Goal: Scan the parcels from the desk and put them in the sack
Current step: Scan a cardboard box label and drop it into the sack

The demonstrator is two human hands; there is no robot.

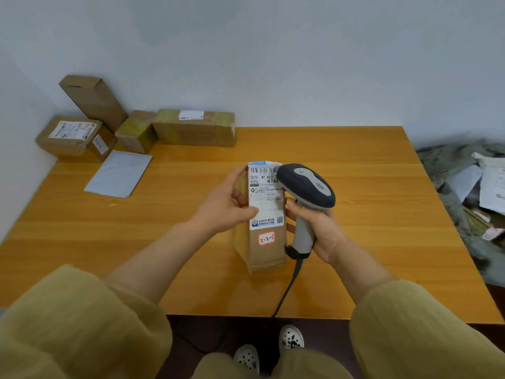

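Plainly the scanning step was in hand. The left hand (226, 203) held a narrow brown parcel (263, 255) upright just above the desk (369, 187), thumb across the white shipping label (266, 187) and fingers curled round the left edge. The right hand (328, 231) was wrapped round the grey grip of a corded scanner (308, 187), whose dark head lay just beside the label's upper right corner, partly covering it. Whether a finger was pressing the trigger could not be told, and no scan beam showed on the barcode at the top of the label. The head looked too close and too far to one side to read that barcode, so the next move probably called for drawing the scanner back a little and aiming it at the top strip — or tilting the parcel toward it. Once read, the parcel would need to go right, into the grey-green sack (442, 165) beside the desk, where pale packets already lay. More work waited: several cardboard boxes (195, 129) stood clustered at the far left corner, with a flat grey mailer (119, 173) lying near them — all well apart from the hands.
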